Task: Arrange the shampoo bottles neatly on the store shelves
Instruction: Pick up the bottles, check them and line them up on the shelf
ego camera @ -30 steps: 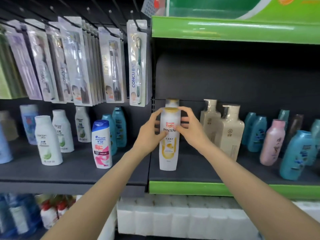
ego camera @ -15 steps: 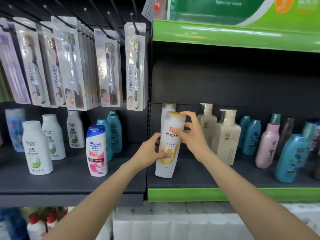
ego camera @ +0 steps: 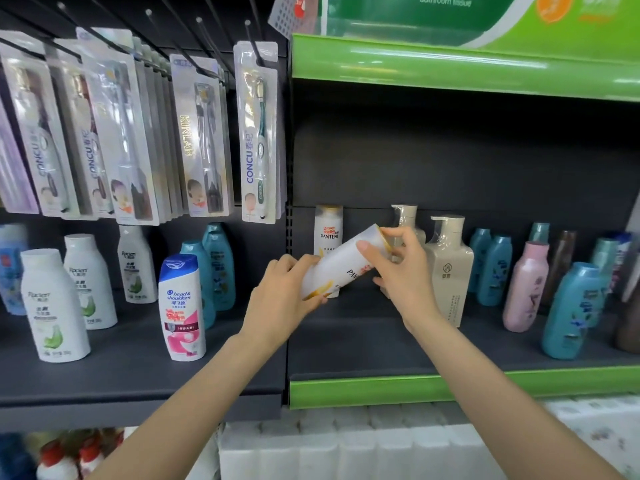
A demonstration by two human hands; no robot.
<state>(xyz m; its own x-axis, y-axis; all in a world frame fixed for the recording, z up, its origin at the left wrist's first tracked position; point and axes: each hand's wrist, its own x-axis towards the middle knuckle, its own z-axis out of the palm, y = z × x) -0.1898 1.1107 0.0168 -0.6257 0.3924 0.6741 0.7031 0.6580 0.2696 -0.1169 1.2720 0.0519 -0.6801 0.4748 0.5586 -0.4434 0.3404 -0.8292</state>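
the left hand (ego camera: 281, 295) grips the base of a white pantene bottle (ego camera: 343, 265), the right hand (ego camera: 401, 271) pinches its cap end. the bottle is tilted, lifted above the green-edged shelf (ego camera: 381, 388). behind it a 2nd pantene bottle (ego camera: 328, 230) stands upright beside 2 cream pump bottles (ego camera: 448, 261).

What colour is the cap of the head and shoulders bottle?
Blue cap, on the white-and-pink bottle; head view.
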